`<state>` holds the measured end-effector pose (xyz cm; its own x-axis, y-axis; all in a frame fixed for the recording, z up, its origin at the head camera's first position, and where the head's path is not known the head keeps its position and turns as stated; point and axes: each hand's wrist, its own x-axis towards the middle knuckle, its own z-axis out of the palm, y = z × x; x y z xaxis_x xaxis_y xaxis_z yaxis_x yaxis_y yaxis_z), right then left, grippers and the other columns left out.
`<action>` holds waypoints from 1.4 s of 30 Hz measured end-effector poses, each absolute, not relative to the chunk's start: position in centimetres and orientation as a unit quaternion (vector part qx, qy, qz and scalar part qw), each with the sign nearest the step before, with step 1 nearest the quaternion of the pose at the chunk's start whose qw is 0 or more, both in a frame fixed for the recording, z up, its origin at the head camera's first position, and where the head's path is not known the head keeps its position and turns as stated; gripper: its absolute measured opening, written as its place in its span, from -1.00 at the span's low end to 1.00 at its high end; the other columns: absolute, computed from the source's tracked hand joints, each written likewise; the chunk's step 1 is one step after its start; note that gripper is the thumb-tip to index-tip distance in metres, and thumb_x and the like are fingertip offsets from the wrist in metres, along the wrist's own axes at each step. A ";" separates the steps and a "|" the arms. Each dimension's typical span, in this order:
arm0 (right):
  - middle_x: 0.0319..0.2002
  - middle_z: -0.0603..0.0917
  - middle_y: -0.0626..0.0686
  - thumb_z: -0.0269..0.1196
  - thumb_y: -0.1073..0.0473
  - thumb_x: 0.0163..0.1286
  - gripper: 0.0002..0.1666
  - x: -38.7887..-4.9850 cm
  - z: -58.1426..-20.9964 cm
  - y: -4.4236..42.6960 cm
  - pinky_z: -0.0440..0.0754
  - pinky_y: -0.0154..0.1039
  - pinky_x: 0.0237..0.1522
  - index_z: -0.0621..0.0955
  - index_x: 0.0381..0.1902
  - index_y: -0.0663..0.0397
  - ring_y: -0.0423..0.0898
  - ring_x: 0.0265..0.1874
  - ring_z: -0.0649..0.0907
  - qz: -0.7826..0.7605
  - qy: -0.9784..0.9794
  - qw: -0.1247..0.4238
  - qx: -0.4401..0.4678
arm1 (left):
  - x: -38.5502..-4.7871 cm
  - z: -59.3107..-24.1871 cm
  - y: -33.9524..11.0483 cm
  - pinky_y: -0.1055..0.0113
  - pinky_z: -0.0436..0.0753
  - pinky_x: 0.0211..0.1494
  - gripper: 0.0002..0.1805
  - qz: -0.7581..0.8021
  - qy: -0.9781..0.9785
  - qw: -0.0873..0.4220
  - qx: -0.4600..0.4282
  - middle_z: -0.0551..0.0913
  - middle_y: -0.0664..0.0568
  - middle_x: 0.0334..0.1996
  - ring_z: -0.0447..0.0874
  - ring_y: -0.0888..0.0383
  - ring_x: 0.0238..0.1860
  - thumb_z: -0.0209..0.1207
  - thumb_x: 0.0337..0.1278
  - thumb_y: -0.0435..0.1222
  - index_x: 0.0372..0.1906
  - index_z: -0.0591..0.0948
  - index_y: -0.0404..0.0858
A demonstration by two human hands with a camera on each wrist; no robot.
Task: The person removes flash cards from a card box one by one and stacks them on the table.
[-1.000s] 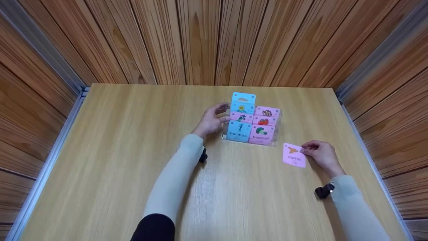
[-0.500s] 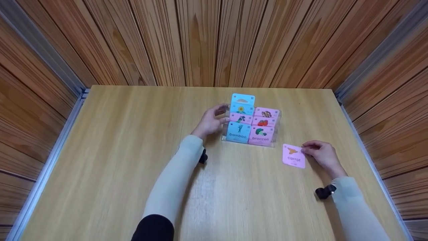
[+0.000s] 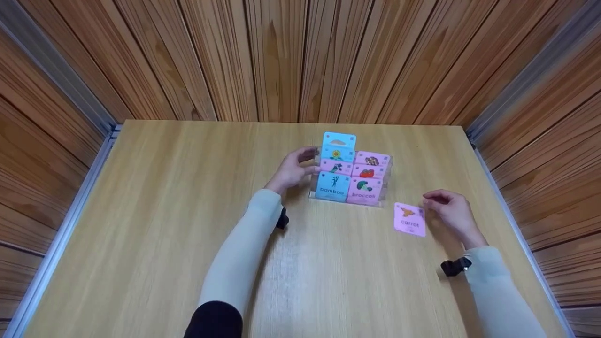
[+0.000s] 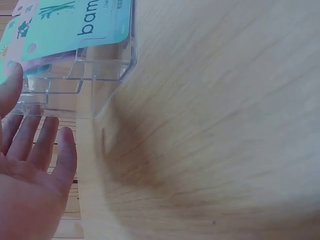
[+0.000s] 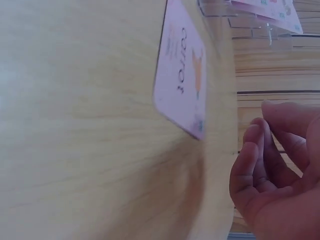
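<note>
A clear stand [image 3: 386, 188] holds stepped rows of blue and pink picture cards, with bamboo [image 3: 332, 187] and broccoli [image 3: 364, 190] in front. At its left side, my left hand [image 3: 290, 172] holds it, thumb at the front and fingers behind; the left wrist view shows this hand [image 4: 32, 185] beside the clear tiers [image 4: 85, 70]. The pink carrot card [image 3: 409, 226] lies face up on the table, right of the stand. Just above and right of that card [image 5: 182, 70], my right hand [image 5: 280, 185] is empty, its fingers loosely bent and thumb close to the index finger.
The wooden table [image 3: 164, 211] is bordered by plank walls [image 3: 281, 61] at the back and both sides, with metal rails [image 3: 61, 234] along its side edges. A black wrist camera [image 3: 455, 267] sits on the right sleeve.
My right hand has let go of the carrot card and lifted slightly off its upper right corner. The card stays on the table. My left hand keeps its place at the stand.
</note>
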<state>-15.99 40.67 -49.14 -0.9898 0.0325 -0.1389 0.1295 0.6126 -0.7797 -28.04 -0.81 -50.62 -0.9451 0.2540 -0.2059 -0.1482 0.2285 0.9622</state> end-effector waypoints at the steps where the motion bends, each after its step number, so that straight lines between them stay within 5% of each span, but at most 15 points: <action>1: 0.08 0.59 0.24 0.20 0.06 0.50 -0.55 -16.0 -49.0 40.5 0.54 -0.43 -0.17 0.59 0.17 0.26 -0.02 -0.07 0.50 -0.438 0.896 0.053 0.044 | -28.0 -50.6 -0.9 -0.04 0.36 0.40 -0.34 0.620 0.767 0.164 0.036 0.48 0.27 0.26 0.35 0.13 0.36 0.39 0.15 -0.23 0.34 0.45 0.20; 24: -0.02 0.61 0.05 0.24 0.08 0.47 -0.55 -18.7 -46.1 35.8 0.60 -0.43 -0.12 0.58 0.16 0.29 -0.04 -0.08 0.58 -0.519 0.854 0.004 0.023 | -28.0 -51.3 -1.1 0.02 0.34 0.42 -0.31 0.621 0.763 0.166 0.059 0.46 0.22 0.29 0.35 0.13 0.36 0.34 0.20 -0.35 0.39 0.42 0.16; 42: 0.20 0.57 0.07 0.25 0.09 0.46 -0.53 -21.5 -45.3 33.0 0.52 -0.21 0.20 0.55 0.27 0.08 -0.04 0.17 0.53 -0.565 0.825 -0.014 0.028 | -28.1 -51.8 -0.9 0.06 0.32 0.44 -0.29 0.612 0.772 0.161 0.062 0.45 0.20 0.32 0.33 0.15 0.39 0.33 0.21 -0.34 0.41 0.39 0.17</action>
